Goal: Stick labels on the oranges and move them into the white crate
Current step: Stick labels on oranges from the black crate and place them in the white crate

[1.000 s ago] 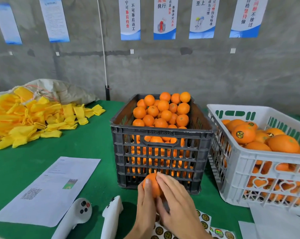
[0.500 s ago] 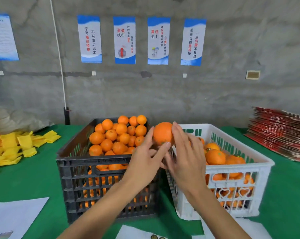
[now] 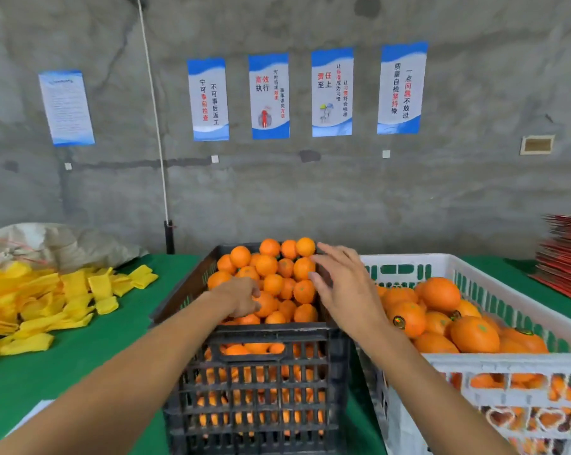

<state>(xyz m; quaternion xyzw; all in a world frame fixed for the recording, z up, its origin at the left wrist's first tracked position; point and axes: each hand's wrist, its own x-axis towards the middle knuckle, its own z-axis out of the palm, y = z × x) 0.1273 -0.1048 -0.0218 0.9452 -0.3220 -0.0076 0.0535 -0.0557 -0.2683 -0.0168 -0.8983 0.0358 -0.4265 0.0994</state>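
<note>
Green table cloth (image 3: pixel 90 353) beneath grey concrete wall (image 3: pixel 310 198)

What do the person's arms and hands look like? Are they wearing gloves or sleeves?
No gloves and no sleeves show. Both forearms are bare from the bottom edge of the picture up to the wrists. The left hand and the right hand are bare too, with no watch, ring or bracelet to be seen. No cables or markings show on them.

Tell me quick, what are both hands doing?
Left hand: fingers curled round an orange in the black crate.
Right hand: open, holding nothing.
</note>
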